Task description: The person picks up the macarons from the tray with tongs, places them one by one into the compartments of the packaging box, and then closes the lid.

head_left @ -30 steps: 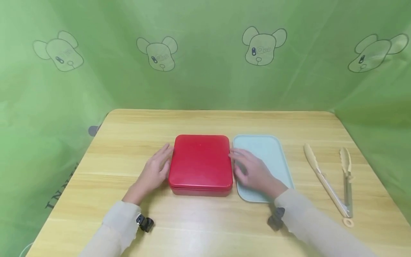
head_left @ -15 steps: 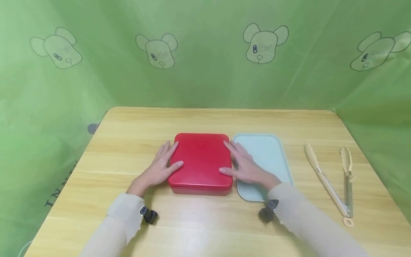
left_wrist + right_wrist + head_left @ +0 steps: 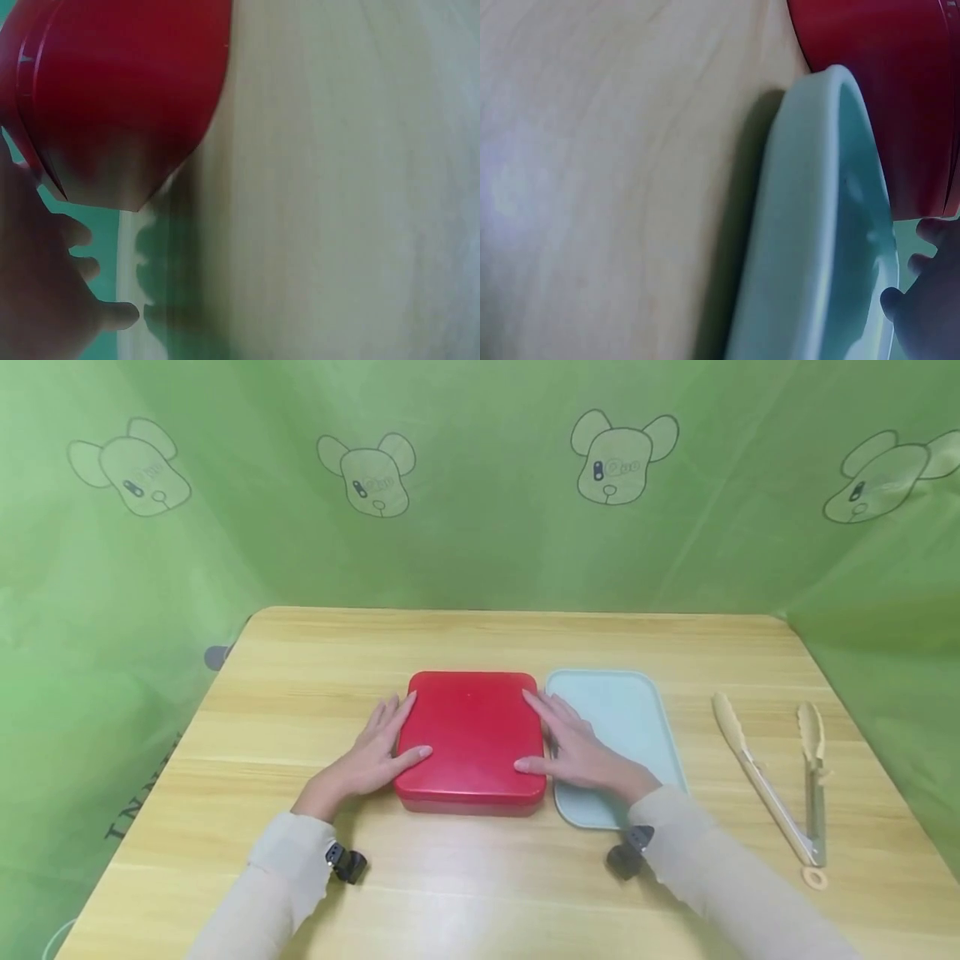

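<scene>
A square red box with a red lid stands on the table in the head view. My left hand lies along its left side, thumb and index fingertip on the lid's top. Opposite, my right hand touches the lid's right edge, its thumb also on top. The fingers of both hands look fairly straight. Against the red box wall, the left wrist view shows several left fingertips hanging apart from it. In the right wrist view, right fingertips show above the pale blue tray, near the box.
Beside the box lies the pale blue tray, partly under my right forearm. Farther right, tongs with beige tips lie spread, a ring at their near end. A green printed curtain hangs behind the wooden table.
Both hands came from beside the box, and their thumbs and index fingertips moved onto the lid's top. Over the last half second they have hardly moved. The head view has tilted slightly.
</scene>
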Demonstrator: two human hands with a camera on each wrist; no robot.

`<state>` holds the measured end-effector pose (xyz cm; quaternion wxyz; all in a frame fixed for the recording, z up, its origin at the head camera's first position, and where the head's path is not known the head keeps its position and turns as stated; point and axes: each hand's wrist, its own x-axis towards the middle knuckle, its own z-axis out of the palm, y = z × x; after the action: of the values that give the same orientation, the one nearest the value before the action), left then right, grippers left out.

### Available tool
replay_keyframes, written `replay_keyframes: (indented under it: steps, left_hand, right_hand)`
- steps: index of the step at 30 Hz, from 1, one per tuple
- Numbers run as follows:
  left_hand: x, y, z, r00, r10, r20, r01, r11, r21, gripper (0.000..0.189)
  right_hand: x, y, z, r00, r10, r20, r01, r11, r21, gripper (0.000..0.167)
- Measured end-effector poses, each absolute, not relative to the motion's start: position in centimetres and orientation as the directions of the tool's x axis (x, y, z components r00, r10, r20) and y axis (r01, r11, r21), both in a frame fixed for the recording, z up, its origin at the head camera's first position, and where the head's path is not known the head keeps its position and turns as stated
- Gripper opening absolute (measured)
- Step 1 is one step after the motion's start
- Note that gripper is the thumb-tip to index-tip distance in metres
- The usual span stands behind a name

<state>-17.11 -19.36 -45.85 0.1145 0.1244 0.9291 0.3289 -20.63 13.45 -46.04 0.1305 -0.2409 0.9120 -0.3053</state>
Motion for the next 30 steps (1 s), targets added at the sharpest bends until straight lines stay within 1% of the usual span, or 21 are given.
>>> replay_keyframes:
  steps: [5,17,20,24,30]
  left_hand:
    - [-17.0,-19.4,-45.7,-0.934,0.322,-0.154,0.159,0.762,0.628,0.090]
    - [-17.0,-19.4,-45.5,-0.927,0.333,-0.175,0.126,0.713,0.690,0.094]
    - [-16.9,-19.4,-45.1,-0.918,0.359,-0.168,0.151,0.709,0.689,0.098]
    - [-16.5,-19.2,-44.8,-0.904,0.385,-0.185,0.178,0.733,0.657,0.104]
    - [-15.9,-18.9,-44.8,-0.899,0.387,-0.204,0.176,0.747,0.641,0.107]
  right_hand:
    - [-20.5,13.5,-46.1,-0.845,-0.522,-0.115,-0.352,0.707,-0.614,0.103]
    - [-20.9,13.4,-45.7,-0.833,-0.542,-0.115,-0.378,0.708,-0.597,0.107]
    - [-20.4,13.2,-45.2,-0.826,-0.546,-0.138,-0.372,0.713,-0.595,0.111]
    - [-19.4,12.9,-44.7,-0.819,-0.551,-0.162,-0.366,0.718,-0.592,0.117]
    - [-18.4,12.8,-44.6,-0.827,-0.538,-0.165,-0.354,0.726,-0.590,0.116]
